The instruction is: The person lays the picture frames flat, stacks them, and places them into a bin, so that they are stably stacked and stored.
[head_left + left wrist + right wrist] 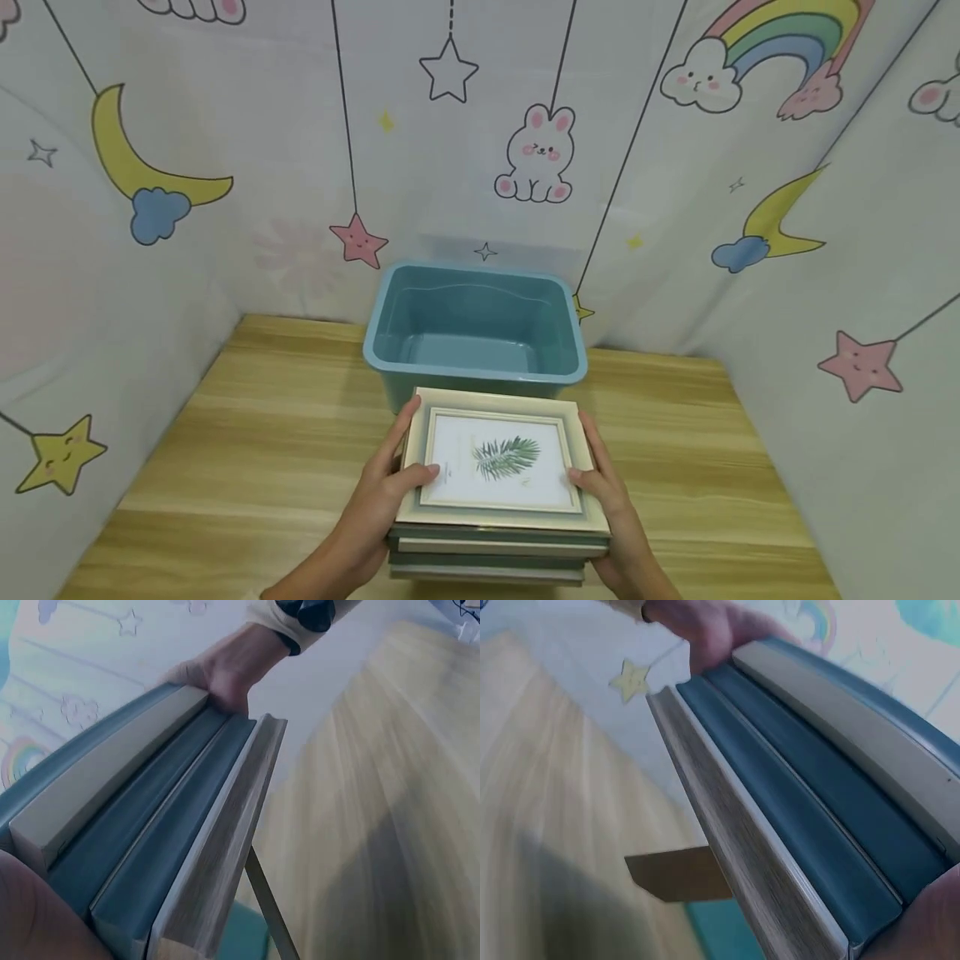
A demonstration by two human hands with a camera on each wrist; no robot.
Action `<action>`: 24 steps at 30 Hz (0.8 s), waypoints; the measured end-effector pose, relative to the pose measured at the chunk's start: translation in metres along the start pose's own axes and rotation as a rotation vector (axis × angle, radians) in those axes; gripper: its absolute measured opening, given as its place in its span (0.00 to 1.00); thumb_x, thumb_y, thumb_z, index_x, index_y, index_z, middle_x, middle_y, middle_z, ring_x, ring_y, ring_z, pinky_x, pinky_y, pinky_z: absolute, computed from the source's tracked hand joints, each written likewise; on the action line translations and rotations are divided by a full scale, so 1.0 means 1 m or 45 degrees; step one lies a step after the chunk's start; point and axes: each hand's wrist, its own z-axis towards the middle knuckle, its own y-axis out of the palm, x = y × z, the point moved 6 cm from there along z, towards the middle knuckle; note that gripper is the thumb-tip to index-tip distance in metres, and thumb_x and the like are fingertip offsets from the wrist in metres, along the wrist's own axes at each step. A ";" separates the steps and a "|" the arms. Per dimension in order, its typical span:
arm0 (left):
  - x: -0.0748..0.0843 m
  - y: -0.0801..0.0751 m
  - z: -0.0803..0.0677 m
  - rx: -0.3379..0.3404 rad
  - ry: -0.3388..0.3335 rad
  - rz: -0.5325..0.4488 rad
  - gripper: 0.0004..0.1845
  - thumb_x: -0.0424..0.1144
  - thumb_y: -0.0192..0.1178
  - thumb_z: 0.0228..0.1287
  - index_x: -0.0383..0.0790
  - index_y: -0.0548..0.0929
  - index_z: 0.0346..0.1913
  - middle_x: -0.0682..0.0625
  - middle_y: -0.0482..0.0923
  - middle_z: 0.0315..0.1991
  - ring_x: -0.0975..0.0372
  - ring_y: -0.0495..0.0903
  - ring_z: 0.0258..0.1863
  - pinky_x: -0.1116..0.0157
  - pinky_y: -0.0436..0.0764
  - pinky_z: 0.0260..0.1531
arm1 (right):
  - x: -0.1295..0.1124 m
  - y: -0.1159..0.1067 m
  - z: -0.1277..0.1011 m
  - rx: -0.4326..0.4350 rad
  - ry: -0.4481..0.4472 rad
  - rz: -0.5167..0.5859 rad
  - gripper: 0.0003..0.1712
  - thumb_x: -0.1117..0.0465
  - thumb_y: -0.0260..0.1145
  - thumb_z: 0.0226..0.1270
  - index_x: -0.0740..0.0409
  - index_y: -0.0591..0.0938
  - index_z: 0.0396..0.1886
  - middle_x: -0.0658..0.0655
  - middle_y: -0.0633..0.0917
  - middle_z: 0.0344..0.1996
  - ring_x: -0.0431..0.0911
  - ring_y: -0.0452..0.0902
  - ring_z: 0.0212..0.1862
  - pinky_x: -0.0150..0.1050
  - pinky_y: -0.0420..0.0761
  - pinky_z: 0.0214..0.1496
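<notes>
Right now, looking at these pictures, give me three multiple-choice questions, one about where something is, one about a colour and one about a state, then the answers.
1. Where does the blue plastic bin stand relative to the stack of picture frames?
A. Behind it, nearer the wall
B. To its left
C. On top of it

2. What colour is the leaf print in the top cream-bordered frame?
A. Red
B. Green
C. Yellow

3. How do the hands meet the stack?
A. Both lie flat on the wooden table, apart from it
B. Only the right hand touches it
C. The left hand and right hand grip its opposite sides

Answers: 1 A, the head view shows the bin beyond the stack; 2 B, the leaf is green on white; 3 C, thumbs lie on top, fingers curl round the edges.
</notes>
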 end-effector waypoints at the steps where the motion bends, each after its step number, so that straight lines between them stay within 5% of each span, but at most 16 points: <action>1: 0.007 0.001 -0.003 0.000 0.000 -0.008 0.43 0.33 0.56 0.66 0.73 0.53 0.77 0.47 0.47 0.79 0.47 0.59 0.69 0.56 0.73 0.56 | -0.007 0.003 -0.003 -0.008 -0.009 -0.010 0.42 0.59 0.49 0.73 0.25 0.46 0.80 0.49 0.39 0.81 0.55 0.37 0.76 0.41 0.58 0.66; 7: 0.051 0.006 -0.019 -0.024 0.043 -0.024 0.43 0.35 0.56 0.65 0.78 0.54 0.75 0.51 0.47 0.78 0.48 0.59 0.69 0.56 0.72 0.56 | -0.055 0.015 -0.011 -0.046 -0.089 -0.026 0.42 0.62 0.46 0.71 0.24 0.48 0.79 0.47 0.42 0.80 0.54 0.40 0.74 0.41 0.62 0.66; 14: 0.106 0.010 -0.021 -0.074 0.185 0.015 0.43 0.35 0.54 0.67 0.79 0.51 0.75 0.54 0.40 0.80 0.49 0.52 0.73 0.57 0.68 0.59 | -0.111 0.030 -0.005 -0.119 -0.215 -0.023 0.43 0.63 0.44 0.70 0.22 0.48 0.78 0.44 0.44 0.80 0.51 0.41 0.75 0.38 0.61 0.68; 24: 0.177 0.015 0.014 -0.137 0.316 -0.056 0.44 0.31 0.50 0.66 0.73 0.51 0.77 0.60 0.43 0.80 0.56 0.51 0.74 0.54 0.58 0.70 | -0.177 0.036 0.034 -0.140 -0.400 -0.041 0.44 0.64 0.41 0.68 0.25 0.47 0.79 0.48 0.47 0.79 0.51 0.46 0.74 0.46 0.59 0.70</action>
